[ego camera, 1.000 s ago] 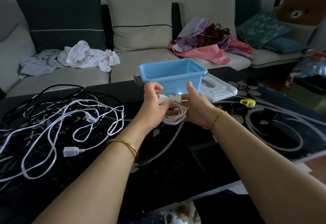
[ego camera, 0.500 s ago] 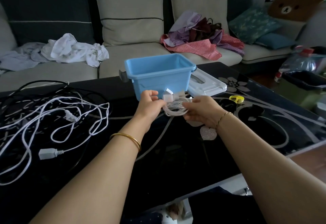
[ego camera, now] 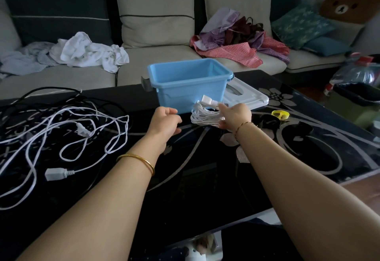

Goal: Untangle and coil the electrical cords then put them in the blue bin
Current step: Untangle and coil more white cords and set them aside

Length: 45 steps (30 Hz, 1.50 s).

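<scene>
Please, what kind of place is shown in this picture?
Most likely a home living room: a long beige cushioned sofa with crumpled white clothes, a glossy black patterned coffee table and a brown bear-face cushion.

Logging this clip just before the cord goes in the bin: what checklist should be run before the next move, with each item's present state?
1. Coiled white cord held: the right hand grips it. Ok.
2. Coil secured against springing apart: no tie shows. Cannot tell.
3. Blue bin open: its lid lies beside it. Ok.
4. Room in the bin: no cord shows inside. Ok.
5. Left hand clear of the coil: it holds nothing. Ok.
6. Other cords done: the loose cords lie tangled on the table. Not ok.
</scene>
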Tool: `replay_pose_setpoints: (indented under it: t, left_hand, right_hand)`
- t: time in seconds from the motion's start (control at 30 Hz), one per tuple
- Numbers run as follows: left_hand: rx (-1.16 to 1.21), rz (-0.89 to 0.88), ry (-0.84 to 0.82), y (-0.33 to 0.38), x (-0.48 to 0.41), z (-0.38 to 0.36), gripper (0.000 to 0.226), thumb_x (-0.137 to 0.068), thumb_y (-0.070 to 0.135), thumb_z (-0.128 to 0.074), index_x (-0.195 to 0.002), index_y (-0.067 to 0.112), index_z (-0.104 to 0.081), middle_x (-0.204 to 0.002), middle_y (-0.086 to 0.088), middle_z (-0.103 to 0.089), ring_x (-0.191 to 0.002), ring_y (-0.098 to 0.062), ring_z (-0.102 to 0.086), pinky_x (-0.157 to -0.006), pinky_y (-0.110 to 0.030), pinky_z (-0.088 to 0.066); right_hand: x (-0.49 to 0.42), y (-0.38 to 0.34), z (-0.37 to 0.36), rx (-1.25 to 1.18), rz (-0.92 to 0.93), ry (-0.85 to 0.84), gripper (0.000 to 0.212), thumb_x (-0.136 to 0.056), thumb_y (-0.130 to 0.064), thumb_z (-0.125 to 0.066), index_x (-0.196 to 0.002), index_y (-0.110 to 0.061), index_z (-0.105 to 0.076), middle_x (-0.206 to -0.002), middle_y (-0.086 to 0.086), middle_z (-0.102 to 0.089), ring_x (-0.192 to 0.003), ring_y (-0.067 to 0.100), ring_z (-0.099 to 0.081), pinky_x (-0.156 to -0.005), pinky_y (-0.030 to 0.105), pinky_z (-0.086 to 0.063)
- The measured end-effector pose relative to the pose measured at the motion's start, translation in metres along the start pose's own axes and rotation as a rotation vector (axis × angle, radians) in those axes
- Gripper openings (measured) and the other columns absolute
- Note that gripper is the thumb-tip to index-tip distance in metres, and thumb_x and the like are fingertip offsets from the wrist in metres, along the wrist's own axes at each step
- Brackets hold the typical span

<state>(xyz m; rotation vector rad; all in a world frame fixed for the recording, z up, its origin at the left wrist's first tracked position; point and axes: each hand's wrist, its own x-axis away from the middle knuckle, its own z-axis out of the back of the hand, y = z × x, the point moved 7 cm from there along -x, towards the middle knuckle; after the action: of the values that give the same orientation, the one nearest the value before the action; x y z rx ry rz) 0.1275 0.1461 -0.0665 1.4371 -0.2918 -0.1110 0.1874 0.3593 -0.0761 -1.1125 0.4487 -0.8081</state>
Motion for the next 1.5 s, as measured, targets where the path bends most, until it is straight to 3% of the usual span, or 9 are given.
replay_pose_setpoints:
  t: [0.13, 0.23, 0.33, 0.63, 0.83, 1.03, 1.17, 1.4, 1.5]
  left_hand:
    - [-0.043, 0.022, 0.045, -0.003, 0.001, 0.014, 0.023, -0.09, -0.003, -0.048, -0.111, 0.008, -0.052, -0.113, -0.007, -0.049, -0.077, -0.012, -0.053, -0.092, -0.043, -0.053]
    - [-0.13, -0.015, 0.102, 0.0, 0.005, 0.033, 0.023, -0.091, -0.002, -0.044, -0.109, 0.009, -0.053, -0.117, -0.008, -0.051, -0.077, -0.013, -0.055, -0.09, -0.041, -0.054]
    - [-0.334, -0.128, 0.216, 0.004, 0.008, 0.068, 0.021, -0.09, -0.001, -0.045, -0.102, 0.011, -0.057, -0.117, -0.01, -0.057, -0.099, -0.024, -0.058, -0.087, -0.032, -0.051]
    - [-0.924, -0.143, 0.53, -0.006, 0.022, 0.204, 0.029, -0.086, 0.008, -0.051, -0.107, 0.017, -0.069, -0.12, -0.01, -0.061, -0.115, -0.035, -0.05, -0.093, -0.04, -0.045]
    - [-1.239, 0.15, 0.065, -0.044, 0.027, 0.206, 0.024, -0.087, 0.018, -0.053, -0.109, 0.022, -0.061, -0.123, -0.002, -0.057, -0.122, -0.027, -0.045, -0.103, -0.039, -0.037]
    - [-1.294, 0.061, 0.008, -0.042, 0.025, 0.207, 0.012, -0.091, 0.016, -0.051, -0.095, 0.023, -0.06, -0.112, 0.002, -0.061, -0.111, -0.023, -0.052, -0.099, -0.039, -0.033]
    - [-1.409, 0.03, -0.03, -0.043, 0.027, 0.195, 0.011, -0.091, 0.018, -0.053, -0.1, 0.021, -0.06, -0.111, 0.002, -0.062, -0.11, -0.023, -0.053, -0.101, -0.041, -0.031]
    - [-0.549, -0.2, -0.158, -0.011, 0.038, 0.166, 0.01, -0.094, 0.008, -0.053, -0.085, 0.01, -0.053, -0.077, -0.002, -0.064, -0.073, -0.016, -0.06, -0.068, -0.024, -0.046]
    - [-0.305, -0.175, -0.341, -0.007, 0.047, 0.142, 0.01, -0.092, 0.0, -0.056, -0.087, 0.009, -0.057, -0.079, -0.005, -0.064, -0.073, -0.014, -0.063, -0.071, -0.025, -0.053]
  right_hand:
    - [0.003, -0.006, 0.008, 0.063, 0.073, 0.093, 0.034, -0.086, -0.031, -0.057, -0.065, -0.015, -0.036, -0.081, 0.009, -0.047, -0.064, 0.033, -0.067, -0.038, 0.022, -0.043]
    - [0.019, -0.02, 0.0, 0.092, 0.148, 0.123, 0.018, -0.088, -0.024, -0.055, -0.095, -0.009, -0.045, -0.112, 0.014, -0.048, -0.085, 0.036, -0.063, -0.075, 0.04, -0.054]
    - [0.053, -0.057, -0.03, 0.215, 0.366, 0.093, 0.026, -0.091, -0.01, -0.046, -0.116, -0.004, -0.049, -0.124, 0.013, -0.044, -0.099, 0.029, -0.05, -0.082, 0.025, -0.033]
    - [0.163, -0.093, -0.213, 0.619, 0.742, -0.66, 0.037, -0.082, -0.003, -0.053, -0.118, -0.009, -0.061, -0.126, 0.013, -0.053, -0.106, 0.03, -0.057, -0.088, 0.032, -0.047]
    - [0.138, -0.094, -0.202, 0.521, 0.658, -0.346, 0.012, -0.083, -0.006, -0.049, -0.078, -0.01, -0.06, -0.1, 0.017, -0.061, -0.09, 0.034, -0.06, -0.074, 0.029, -0.045]
    - [0.1, -0.073, -0.128, -0.537, 0.118, 0.077, 0.021, -0.089, 0.007, -0.034, -0.084, -0.01, -0.044, -0.076, 0.018, -0.058, -0.049, 0.016, -0.06, -0.053, 0.028, -0.057]
    - [0.1, -0.077, -0.089, -0.589, 0.233, 0.277, 0.029, -0.082, 0.009, -0.028, -0.076, -0.016, -0.043, -0.069, 0.01, -0.055, -0.056, 0.019, -0.058, -0.065, 0.035, -0.057]
    - [0.094, -0.061, -0.115, 0.687, 0.39, -0.217, 0.025, -0.083, -0.003, -0.049, -0.099, 0.0, -0.068, -0.106, 0.02, -0.066, -0.102, 0.035, -0.059, -0.081, 0.032, -0.044]
    - [0.114, -0.071, -0.121, 0.676, 0.36, -0.263, 0.029, -0.083, -0.019, -0.046, -0.094, -0.003, -0.068, -0.106, 0.018, -0.066, -0.102, 0.037, -0.058, -0.082, 0.035, -0.045]
